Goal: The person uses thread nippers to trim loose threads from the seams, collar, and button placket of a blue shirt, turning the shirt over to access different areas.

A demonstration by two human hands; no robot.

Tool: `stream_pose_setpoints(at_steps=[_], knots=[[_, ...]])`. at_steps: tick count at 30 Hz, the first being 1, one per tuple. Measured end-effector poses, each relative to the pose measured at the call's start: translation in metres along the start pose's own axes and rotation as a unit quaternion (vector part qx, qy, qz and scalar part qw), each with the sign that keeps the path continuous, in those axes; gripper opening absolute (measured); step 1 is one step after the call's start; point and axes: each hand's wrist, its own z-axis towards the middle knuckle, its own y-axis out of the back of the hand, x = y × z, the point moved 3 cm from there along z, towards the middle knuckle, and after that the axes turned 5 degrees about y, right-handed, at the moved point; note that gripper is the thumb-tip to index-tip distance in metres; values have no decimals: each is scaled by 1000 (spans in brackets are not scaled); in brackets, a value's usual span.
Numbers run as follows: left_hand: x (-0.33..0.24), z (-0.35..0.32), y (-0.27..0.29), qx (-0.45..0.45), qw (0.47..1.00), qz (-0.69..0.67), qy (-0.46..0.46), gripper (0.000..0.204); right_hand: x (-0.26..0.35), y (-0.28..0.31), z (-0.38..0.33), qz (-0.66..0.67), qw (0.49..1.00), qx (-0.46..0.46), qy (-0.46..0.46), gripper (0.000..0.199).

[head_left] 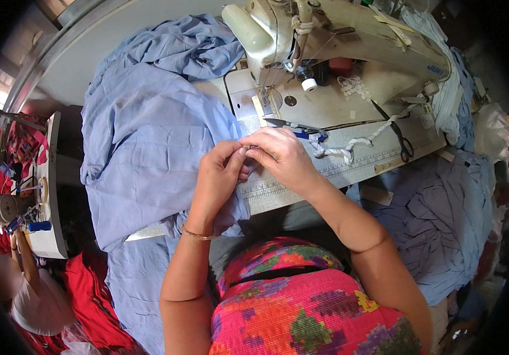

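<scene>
My left hand (220, 167) and my right hand (283, 155) meet fingertip to fingertip at the front of the sewing table. Both are closed in a pinch on the edge of a light-blue cloth (154, 142), a bit of which shows below the fingers; the exact spot they grip is mostly hidden. The cloth spreads in folds over the table's left side and hangs off its front edge. Just beyond my hands stands a sewing machine (349, 35), its needle and presser foot close to my right knuckles. Small thread snips with a blue part (310, 131) lie beside my right hand.
Black scissors (404, 139) and a twisted white cord (349, 149) lie on the table (290, 189) at right. Dark grey-blue cloth (432, 213) is heaped beyond its right end. Far left, a co-worker (38, 302) sits at another machine table (53, 225) with red cloth (94, 296).
</scene>
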Motion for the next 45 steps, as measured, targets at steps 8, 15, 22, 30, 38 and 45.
stream_pose_setpoints(at_steps=[8, 15, 22, 30, 38, 45], knots=[[7, 0, 6, -13, 999, -42, -23, 13, -49, 49, 2, -42, 979, -77, -187, 11], [-18, -10, -2, -71, 962, 176, -195, 15, -164, 153, -19, -268, 920, -72, -276, 19], [-10, -20, 0, -148, 903, 312, -257, 11, -94, 83, -11, 34, 969, -84, -229, 27], [13, -25, 28, -55, 990, -84, -100, 3, -1, -13, 3, 395, 855, 102, -321, 39], [-17, -29, 9, -111, 991, -24, -77, 35, 1, -34, 1, 390, 896, 11, -211, 27], [13, -16, 17, -78, 949, -297, -78, 37, -10, -22, -20, 532, 803, -27, -268, 17]])
